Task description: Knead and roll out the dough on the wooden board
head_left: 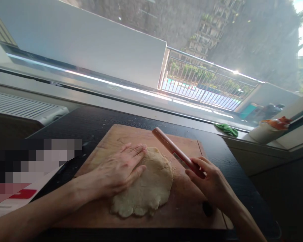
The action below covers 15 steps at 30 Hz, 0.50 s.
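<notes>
A flattened, uneven sheet of pale dough [151, 183] lies on a wooden cutting board [189, 215]. My left hand [125, 168] rests flat on the dough's left side, fingers stretched out and pointing away from me. Part of the dough is hidden under that palm. In my right hand [208, 173] is a brown wooden rolling pin [173, 148], gripped near its right end. The pin slants up to the left above the board's right half, apart from the dough. Dough crumbs sit along the sheet's right edge.
The board lies on a dark table [91, 122] beside a window. A green cloth [227, 129] and a whitish pot [261, 131] stand on the sill at right. A white radiator [27, 106] is at left. The board has a dark hole near its right corner.
</notes>
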### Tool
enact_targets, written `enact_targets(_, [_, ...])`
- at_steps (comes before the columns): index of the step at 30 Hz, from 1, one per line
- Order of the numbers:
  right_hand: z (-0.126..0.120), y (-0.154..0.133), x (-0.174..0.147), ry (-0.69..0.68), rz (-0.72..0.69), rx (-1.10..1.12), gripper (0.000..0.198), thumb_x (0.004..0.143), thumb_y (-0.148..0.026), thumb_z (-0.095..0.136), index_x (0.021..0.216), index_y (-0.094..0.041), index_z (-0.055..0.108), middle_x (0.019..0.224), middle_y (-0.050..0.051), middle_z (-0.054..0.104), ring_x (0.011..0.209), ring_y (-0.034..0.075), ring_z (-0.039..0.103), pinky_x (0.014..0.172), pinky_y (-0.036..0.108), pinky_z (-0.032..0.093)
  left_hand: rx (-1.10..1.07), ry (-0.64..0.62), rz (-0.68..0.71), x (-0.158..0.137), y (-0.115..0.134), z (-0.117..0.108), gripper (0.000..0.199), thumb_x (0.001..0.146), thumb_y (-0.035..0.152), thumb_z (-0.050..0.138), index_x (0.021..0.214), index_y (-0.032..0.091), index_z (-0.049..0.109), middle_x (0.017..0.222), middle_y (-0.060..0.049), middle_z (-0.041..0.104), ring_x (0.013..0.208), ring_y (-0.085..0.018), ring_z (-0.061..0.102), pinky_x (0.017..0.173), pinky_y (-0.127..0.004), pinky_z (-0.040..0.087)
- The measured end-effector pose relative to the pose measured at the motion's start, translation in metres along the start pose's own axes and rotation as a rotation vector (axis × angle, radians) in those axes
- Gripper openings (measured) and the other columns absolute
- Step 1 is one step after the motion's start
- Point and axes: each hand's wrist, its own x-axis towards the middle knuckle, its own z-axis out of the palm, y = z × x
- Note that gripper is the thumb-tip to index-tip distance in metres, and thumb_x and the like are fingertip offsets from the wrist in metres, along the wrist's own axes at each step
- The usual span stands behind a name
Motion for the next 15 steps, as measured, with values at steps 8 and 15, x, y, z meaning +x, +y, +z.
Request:
enact_targets(8, [0.001, -0.044, 0.053, -0.198, -0.313, -0.001, 0.014, 0.08, -0.025, 0.062, 0.093, -0.022, 0.064, 0.089, 0.0, 0.06, 0.077, 0.012, 0.052, 0.068, 0.024, 0.039, 0.017, 0.488, -0.165, 0.0, -0.011, -0.051, 0.032, 0.091, 0.032, 0.037, 0.103, 0.014, 0.059, 0.112, -0.008, 0.06, 0.11, -0.022, 0.049, 0.102, -0.036, 0.034])
enact_targets(15, [0.045, -0.065, 0.099, -0.227, -0.297, 0.082, 0.028, 0.09, -0.045, 0.048, 0.092, -0.021, 0.063, 0.09, 0.001, 0.061, 0.08, 0.013, 0.054, 0.071, 0.025, 0.039, 0.19, 0.265, -0.158, 0.006, -0.035, -0.019, 0.028, 0.09, 0.034, 0.035, 0.085, 0.02, 0.059, 0.086, -0.005, 0.061, 0.088, -0.022, 0.054, 0.086, -0.039, 0.037])
